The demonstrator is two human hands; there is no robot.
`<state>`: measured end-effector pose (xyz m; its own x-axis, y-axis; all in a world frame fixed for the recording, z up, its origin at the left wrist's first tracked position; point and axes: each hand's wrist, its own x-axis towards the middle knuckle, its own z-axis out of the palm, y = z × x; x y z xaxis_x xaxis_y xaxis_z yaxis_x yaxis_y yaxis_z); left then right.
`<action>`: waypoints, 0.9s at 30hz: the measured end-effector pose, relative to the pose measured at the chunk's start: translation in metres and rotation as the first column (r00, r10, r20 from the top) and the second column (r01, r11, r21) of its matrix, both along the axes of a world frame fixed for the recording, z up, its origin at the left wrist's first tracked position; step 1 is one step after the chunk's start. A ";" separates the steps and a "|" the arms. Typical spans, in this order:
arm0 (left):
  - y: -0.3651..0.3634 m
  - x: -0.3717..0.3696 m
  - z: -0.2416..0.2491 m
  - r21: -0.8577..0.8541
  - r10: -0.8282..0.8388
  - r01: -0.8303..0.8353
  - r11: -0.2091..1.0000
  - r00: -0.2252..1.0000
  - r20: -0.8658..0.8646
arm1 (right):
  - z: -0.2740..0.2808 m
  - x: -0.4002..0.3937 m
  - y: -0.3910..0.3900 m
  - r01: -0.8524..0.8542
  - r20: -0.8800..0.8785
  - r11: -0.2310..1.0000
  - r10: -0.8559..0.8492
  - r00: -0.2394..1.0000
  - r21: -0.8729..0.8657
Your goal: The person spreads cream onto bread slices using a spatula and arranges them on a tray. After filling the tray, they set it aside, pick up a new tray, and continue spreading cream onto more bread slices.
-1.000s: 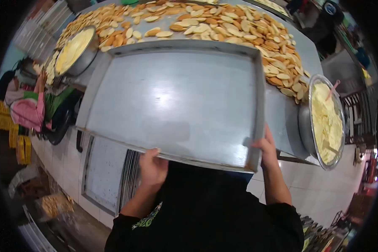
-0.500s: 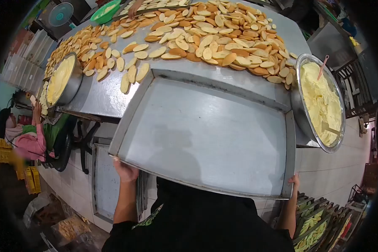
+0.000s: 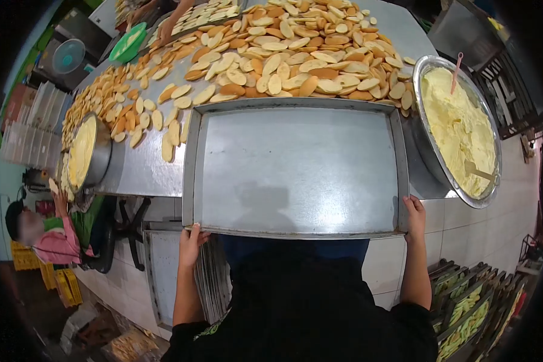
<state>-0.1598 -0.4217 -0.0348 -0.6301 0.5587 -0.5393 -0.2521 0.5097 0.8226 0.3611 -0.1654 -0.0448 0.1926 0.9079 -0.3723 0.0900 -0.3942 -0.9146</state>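
A large rectangular metal baking tray (image 3: 295,163) with raised sides lies in front of me at the table's near edge, nothing in it but my shadow. My left hand (image 3: 193,236) is closed on its near left corner, thumb over the rim. At the near right side, my right hand (image 3: 414,217) grips the tray's wall. Just beyond the tray's far rim spreads a heap of oval bread slices (image 3: 308,54), some pale side up, some brown. Right of the tray stands a big metal bowl of pale yellow cream (image 3: 455,127) with a pink-handled tool and a spatula in it.
A smaller cream bowl (image 3: 90,151) stands on the table's left. A person in pink (image 3: 57,241) sits there; another person's hands (image 3: 169,27) work by a filled tray at the back. Stacked trays (image 3: 163,265) stand on the floor, lower left; a rack of filled trays (image 3: 464,301), lower right.
The tray has turned from a slant to nearly square with the table edge, its near right corner rising. Both my hands moved with it. The back person's hands reach further into view.
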 end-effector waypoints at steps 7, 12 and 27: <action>0.098 -0.039 0.072 -0.197 -0.225 0.120 0.973 0.312 -0.923 | 0.001 -0.011 0.030 0.026 0.159 0.999 -0.032 0.987 0.039; 0.274 -0.015 0.109 0.007 -0.283 0.639 0.769 0.350 -0.893 | 0.015 -0.005 0.000 0.168 0.198 0.980 -0.186 0.962 0.102; 0.674 0.042 -0.024 -0.359 -0.526 0.633 0.686 0.090 -0.846 | 0.210 0.032 0.026 -0.560 0.933 0.760 -0.351 0.075 0.331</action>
